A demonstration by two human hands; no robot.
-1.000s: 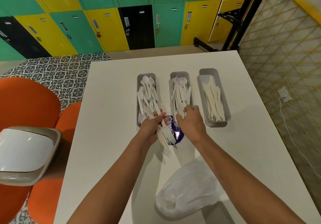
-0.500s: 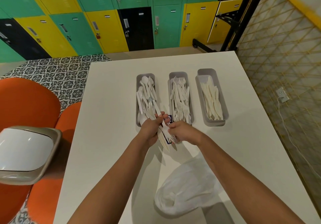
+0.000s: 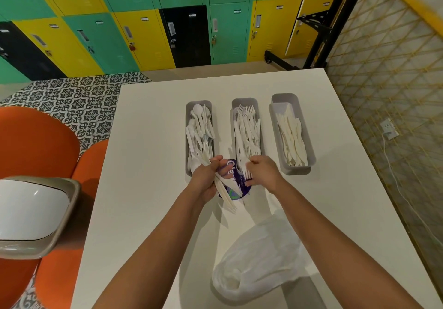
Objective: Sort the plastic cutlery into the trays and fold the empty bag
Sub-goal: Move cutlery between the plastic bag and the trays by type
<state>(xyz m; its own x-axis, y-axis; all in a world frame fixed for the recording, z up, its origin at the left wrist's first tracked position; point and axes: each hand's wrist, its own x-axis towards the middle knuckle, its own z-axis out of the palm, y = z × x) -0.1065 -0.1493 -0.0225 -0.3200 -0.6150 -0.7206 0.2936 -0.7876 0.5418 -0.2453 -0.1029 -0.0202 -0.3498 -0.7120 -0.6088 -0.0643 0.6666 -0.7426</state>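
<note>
Three grey trays stand side by side on the white table [image 3: 148,189]: the left tray [image 3: 187,126] holds spoons, the middle tray [image 3: 244,101] forks, the right tray [image 3: 299,167] knives. My left hand [image 3: 206,179] grips a bundle of white cutlery [image 3: 225,193] together with a purple printed bag [image 3: 236,186], just in front of the left and middle trays. My right hand [image 3: 262,171] pinches a white fork [image 3: 245,168] pulled from the bundle, near the front end of the middle tray.
A crumpled white plastic bag [image 3: 259,268] lies on the table near its front edge. A grey bin with a white lid [image 3: 33,215] and orange seats [image 3: 36,145] stand to the left. A patterned wall with a socket and cable [image 3: 388,129] runs along the right.
My right hand came back from the fork tray to the bundle, took a fork out and now lifts it towards the middle tray. The left hand stayed put.
</note>
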